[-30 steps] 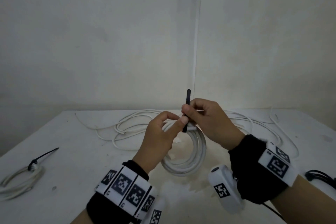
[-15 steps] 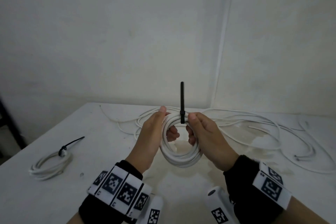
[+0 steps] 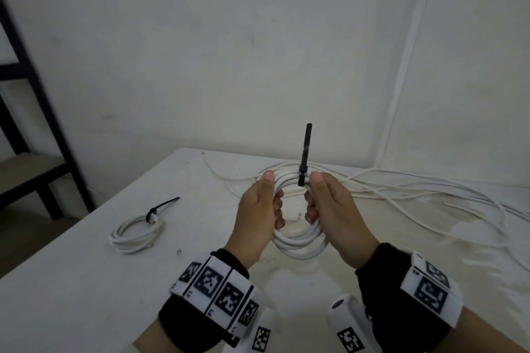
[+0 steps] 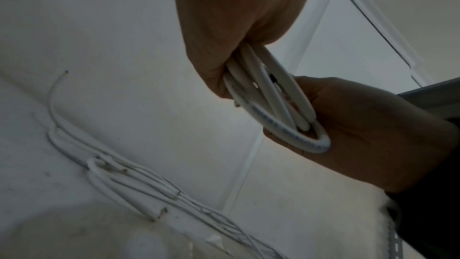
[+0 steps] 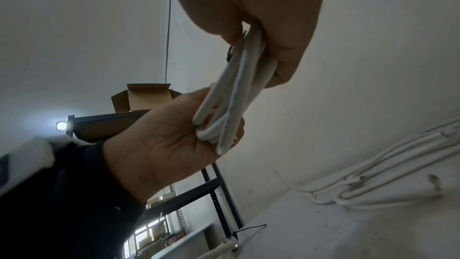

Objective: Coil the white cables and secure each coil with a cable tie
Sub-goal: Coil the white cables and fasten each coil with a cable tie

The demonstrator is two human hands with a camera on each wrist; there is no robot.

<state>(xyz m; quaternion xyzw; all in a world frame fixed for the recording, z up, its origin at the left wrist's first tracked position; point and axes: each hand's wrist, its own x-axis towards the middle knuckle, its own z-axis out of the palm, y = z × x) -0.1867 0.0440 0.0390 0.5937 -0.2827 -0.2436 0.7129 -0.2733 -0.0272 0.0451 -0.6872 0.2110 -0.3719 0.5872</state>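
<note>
Both hands hold a coil of white cable (image 3: 301,241) upright above the white table (image 3: 71,281). My left hand (image 3: 259,206) grips the coil's left side, my right hand (image 3: 329,203) grips its right side, fingers curled through the ring. A black cable tie (image 3: 304,160) is closed round the top of the coil between the two thumbs, its tail pointing straight up. In the left wrist view the coil (image 4: 273,105) runs from my left hand (image 4: 239,27) to the right hand (image 4: 361,131). The right wrist view shows the same coil (image 5: 234,95).
A second, smaller white coil (image 3: 136,233) with a black tie (image 3: 162,205) lies on the table at the left. Loose white cables (image 3: 415,195) sprawl across the back right of the table. A dark metal shelf (image 3: 31,94) stands at the left, by the wall.
The right hand let go of the tie's tail and took the coil's right side. The tie now stands closed on the coil. The view has swung left, so the hands sit further right.
</note>
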